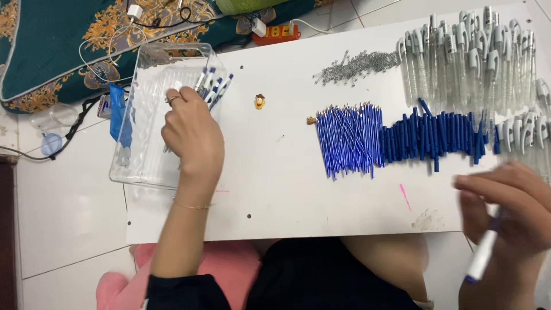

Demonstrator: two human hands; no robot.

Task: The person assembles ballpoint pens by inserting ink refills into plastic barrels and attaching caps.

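My left hand [192, 138] reaches into a clear plastic bin [140, 166] at the left edge of a white board [275, 189], its fingers by several assembled blue-and-white pens [215, 86] lying inside. I cannot tell whether it grips one. My right hand [513, 215], blurred at the lower right, is closed around one assembled pen [482, 255] that points down and left. On the board lie a row of blue refills [349, 138], a row of dark blue pen parts [430, 135], a pile of clear pen barrels [470, 57] and small metal springs [356, 64].
A small yellow figure [260, 101] sits on the board between bin and refills. An orange power strip [277, 33] with cables and a patterned teal cushion [63, 40] lie beyond the board on the tiled floor. A pink cushion [229, 264] is under my lap.
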